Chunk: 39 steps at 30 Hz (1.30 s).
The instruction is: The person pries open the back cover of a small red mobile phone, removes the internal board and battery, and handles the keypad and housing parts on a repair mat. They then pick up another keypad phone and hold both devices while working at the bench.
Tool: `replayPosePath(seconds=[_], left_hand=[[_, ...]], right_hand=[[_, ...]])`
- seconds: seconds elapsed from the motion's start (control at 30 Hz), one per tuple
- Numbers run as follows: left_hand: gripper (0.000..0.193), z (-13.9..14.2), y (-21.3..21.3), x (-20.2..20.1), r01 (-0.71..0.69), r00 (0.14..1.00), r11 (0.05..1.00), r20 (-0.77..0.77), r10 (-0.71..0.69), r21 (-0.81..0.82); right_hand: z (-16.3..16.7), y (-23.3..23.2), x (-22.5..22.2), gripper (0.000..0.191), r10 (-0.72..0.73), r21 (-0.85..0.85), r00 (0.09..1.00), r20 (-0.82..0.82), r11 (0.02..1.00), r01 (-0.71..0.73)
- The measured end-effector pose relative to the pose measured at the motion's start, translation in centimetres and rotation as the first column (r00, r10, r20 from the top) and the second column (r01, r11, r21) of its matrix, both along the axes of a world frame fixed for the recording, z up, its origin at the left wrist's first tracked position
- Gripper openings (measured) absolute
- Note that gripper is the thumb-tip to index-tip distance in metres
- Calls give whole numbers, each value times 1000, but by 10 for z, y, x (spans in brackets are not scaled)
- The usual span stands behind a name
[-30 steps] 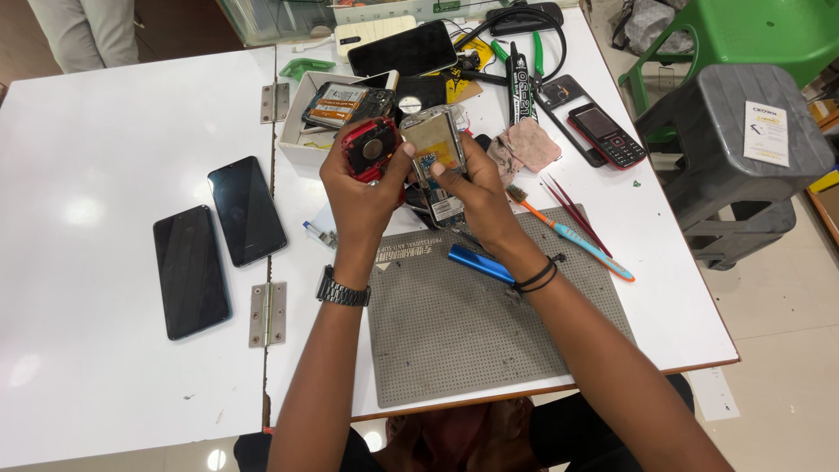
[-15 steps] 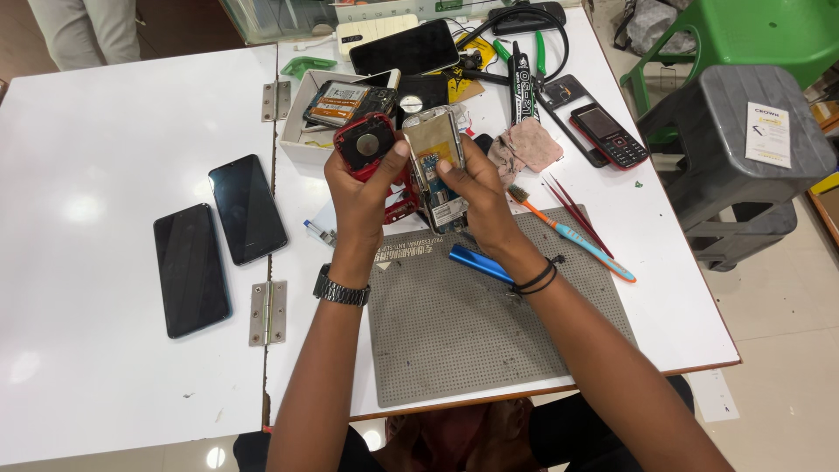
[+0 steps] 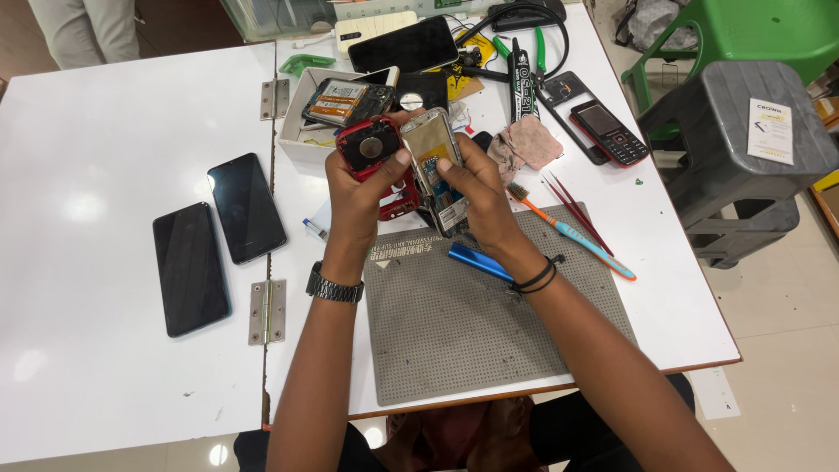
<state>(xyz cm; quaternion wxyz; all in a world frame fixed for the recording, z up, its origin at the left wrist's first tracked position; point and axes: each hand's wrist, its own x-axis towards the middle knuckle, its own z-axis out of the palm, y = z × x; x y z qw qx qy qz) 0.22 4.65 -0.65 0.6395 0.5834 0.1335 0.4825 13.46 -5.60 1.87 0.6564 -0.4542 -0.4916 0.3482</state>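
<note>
Opened phone body (image 3: 434, 166) sits pinched upright in my right hand (image 3: 476, 197) above the grey mat (image 3: 472, 323); my left hand (image 3: 363, 197) grips its red shell (image 3: 371, 147).

view: only one camera, worn on the person's head
facing: it looks down and forward at the white table (image 3: 105, 131)
nearness: close; the two arms start at the bottom edge and go up to the middle of the frame
edges: the floor and a grey stool (image 3: 734, 140) show at the right; someone's legs (image 3: 83, 31) stand at the upper left
</note>
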Motion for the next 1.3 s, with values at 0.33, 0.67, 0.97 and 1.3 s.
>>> replayPosePath(seconds=[0.33, 0.67, 0.97, 1.3], left_hand=[[38, -1, 1, 0, -18, 1000, 997, 14, 17, 77], [37, -1, 0, -1, -8, 999, 1000, 42, 7, 21], [35, 6, 3, -13, -27, 997, 966, -62, 44, 256], [28, 33, -7, -17, -180, 876, 707, -215, 432, 684]], right_hand=[[-5, -1, 1, 41, 20, 11, 999, 36, 1000, -21], [-8, -3, 1, 47, -3, 54, 992, 125, 999, -3], [-11, -6, 1, 49, -78, 95, 965, 250, 994, 56], [-14, -2, -6, 50, -402, 146, 751, 523, 911, 386]])
